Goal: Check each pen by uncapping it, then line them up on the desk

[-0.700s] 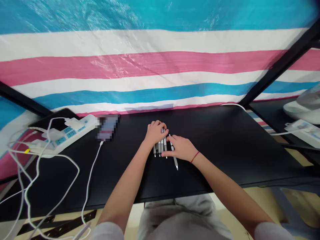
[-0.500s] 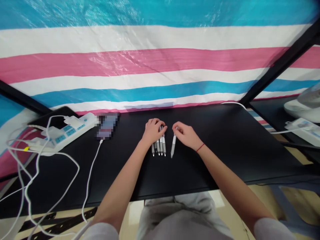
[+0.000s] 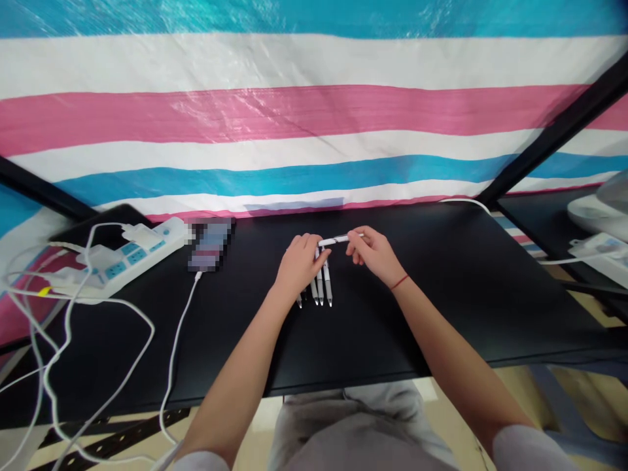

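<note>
Several white-and-grey pens [image 3: 320, 288] lie side by side on the black tabletop, their tips pointing towards me. Over their upper ends my left hand [image 3: 299, 265] is closed, fingers bent and thumb along the right side of the row. My right hand [image 3: 371, 252] pinches another pen [image 3: 335, 241] between thumb and fingers, just to the right of the left hand. That pen is held almost level, one end at my left index finger. Whether the left fingers grip that end I cannot tell.
On the left a white power strip [image 3: 142, 261] carries plugs and tangled white cables [image 3: 73, 327]. A phone [image 3: 212, 243], blurred out, is plugged into a white cable beside it. Striped plastic sheeting [image 3: 314, 111] hangs behind the black table [image 3: 441, 294]. Another white strip [image 3: 606, 258] sits at far right.
My right hand has lifted its pen off the table and turned it from upright in view to nearly level, towards the left hand. The left hand stays over the row; the row's right-hand pens have spread slightly.
</note>
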